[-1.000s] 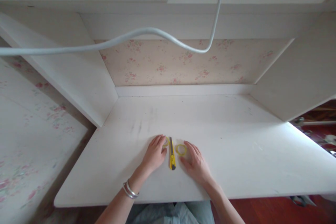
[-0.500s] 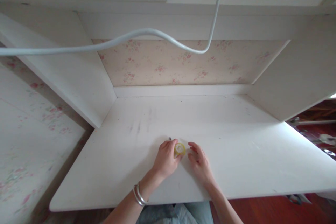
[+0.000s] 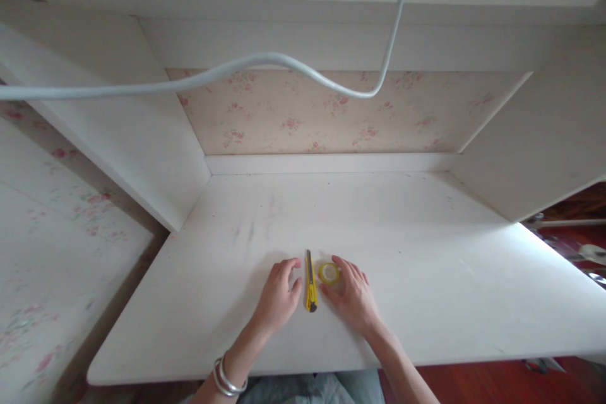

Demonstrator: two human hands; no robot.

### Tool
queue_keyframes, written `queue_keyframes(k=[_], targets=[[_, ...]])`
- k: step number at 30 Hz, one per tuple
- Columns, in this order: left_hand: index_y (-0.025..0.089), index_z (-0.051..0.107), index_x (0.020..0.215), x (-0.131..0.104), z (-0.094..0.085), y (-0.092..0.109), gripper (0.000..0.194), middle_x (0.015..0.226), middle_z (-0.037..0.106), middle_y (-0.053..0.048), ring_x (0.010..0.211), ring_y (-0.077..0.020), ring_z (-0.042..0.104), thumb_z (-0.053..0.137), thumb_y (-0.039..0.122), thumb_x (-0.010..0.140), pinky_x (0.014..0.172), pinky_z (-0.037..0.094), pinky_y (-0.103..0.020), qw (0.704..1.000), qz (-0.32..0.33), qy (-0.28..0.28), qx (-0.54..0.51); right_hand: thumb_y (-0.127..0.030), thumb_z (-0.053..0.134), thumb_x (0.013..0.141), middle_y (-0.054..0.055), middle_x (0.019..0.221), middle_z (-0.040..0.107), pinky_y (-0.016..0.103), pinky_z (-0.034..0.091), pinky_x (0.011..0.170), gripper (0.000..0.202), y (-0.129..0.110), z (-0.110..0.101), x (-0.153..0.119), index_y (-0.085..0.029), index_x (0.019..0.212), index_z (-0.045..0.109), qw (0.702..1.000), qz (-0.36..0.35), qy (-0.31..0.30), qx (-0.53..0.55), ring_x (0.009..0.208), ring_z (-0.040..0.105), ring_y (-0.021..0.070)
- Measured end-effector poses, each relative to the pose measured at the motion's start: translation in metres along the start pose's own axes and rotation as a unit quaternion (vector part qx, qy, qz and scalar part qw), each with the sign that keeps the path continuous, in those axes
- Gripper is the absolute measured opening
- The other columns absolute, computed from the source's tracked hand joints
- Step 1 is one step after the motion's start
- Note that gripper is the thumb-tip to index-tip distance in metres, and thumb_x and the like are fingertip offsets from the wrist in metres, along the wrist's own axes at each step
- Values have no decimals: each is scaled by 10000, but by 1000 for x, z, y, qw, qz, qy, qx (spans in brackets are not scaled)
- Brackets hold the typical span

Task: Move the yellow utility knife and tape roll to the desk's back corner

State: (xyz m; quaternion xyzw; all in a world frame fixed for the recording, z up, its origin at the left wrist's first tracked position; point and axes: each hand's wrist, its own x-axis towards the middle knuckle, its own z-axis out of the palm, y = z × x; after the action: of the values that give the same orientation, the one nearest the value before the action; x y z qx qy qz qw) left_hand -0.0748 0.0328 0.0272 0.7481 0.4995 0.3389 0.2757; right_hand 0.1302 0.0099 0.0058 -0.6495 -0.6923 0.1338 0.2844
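White worktop (image 3: 426, 278) set in an alcove, flowered wallpaper (image 3: 322, 113) behind, pale cable (image 3: 265, 60) sagging across above. Left to right: silver bangles (image 3: 227, 380) on the wrist; left hand (image 3: 279, 295) flat on the board, grip loose and empty, fingers just beside the yellow knife (image 3: 310, 281), which lies lengthwise between both hands. Next, stacked yellow tape rolls (image 3: 328, 273) lying flat, close to the knife. Right hand (image 3: 353, 293) curled at the rolls, fingertips touching, not clamped on them.
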Motion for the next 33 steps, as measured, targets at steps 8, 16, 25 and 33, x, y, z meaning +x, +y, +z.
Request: queue_keyframes(k=[8,16,25,33], targets=[[215,534,1108,-34,-11,-12,272,1074,601,-70,1035,-204,552,526,183,838,923,469,-404,999,-27,-21,0,-410,615,771,79,1121,601,413,432,887,532,-11,0,10,-228,1244,454,999,3,21,-33,1058,529,261],[214,577,1025,-33,-12,-8,200,982,632,-68,969,-211,583,500,177,845,863,499,-389,1000,-21,-2,0,-220,540,763,77,1246,543,413,415,955,567,-12,0,8,-230,1311,397,999,-24,10,-24,1153,477,244],[220,590,999,-34,-9,-8,203,939,646,-55,939,-211,595,512,149,826,830,506,-368,1000,2,4,30,-367,558,806,98,1121,600,455,411,934,463,-8,9,4,-210,1231,459,995,11,79,-52,1098,504,273],[214,593,991,-33,-9,-7,182,930,646,-69,919,-218,596,490,174,846,817,504,-387,999,1,-1,32,-254,542,747,77,1112,610,433,405,941,468,-7,10,1,-226,1210,481,996,7,75,-38,1076,517,245]])
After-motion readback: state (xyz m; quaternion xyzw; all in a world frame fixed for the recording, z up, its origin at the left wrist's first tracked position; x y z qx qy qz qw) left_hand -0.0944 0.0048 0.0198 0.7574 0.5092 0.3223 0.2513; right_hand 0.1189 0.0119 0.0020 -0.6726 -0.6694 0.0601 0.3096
